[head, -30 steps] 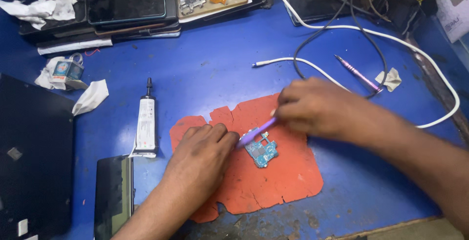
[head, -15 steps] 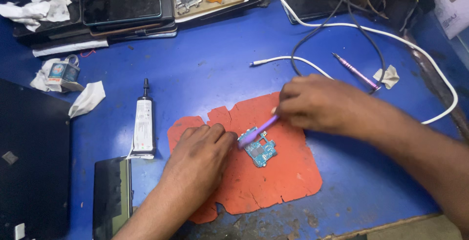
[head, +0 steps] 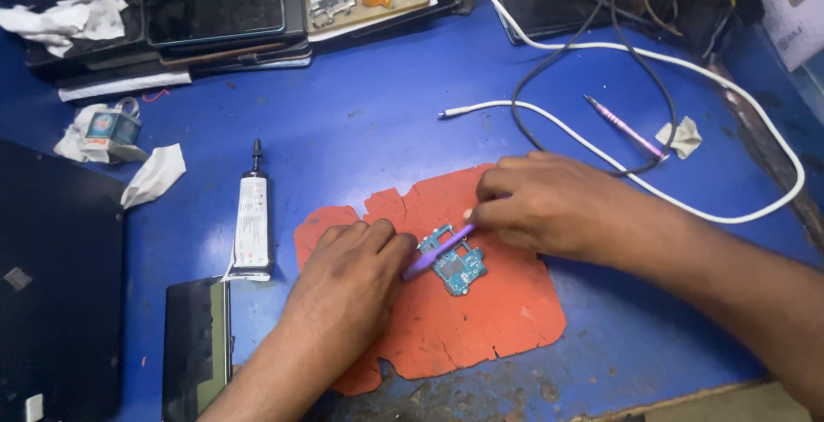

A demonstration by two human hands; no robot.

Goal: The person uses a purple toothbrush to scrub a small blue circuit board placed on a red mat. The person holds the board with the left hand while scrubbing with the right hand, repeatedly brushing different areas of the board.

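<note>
A small teal-green circuit board (head: 457, 263) is seen lying near the middle of a ragged orange-red rubber work mat (head: 481, 319) on the blue tabletop (head: 369, 121). A slim purple plastic tool (head: 436, 253) is pinched between the fingers of the right hand (head: 549, 203), its tip laid across the board. The left hand (head: 352, 280) is rested on the mat with fingers curled against the board's left edge; whether the board is actually gripped cannot be told. A white glue tube with a black nozzle (head: 252, 216) is laid just left of the mat.
</note>
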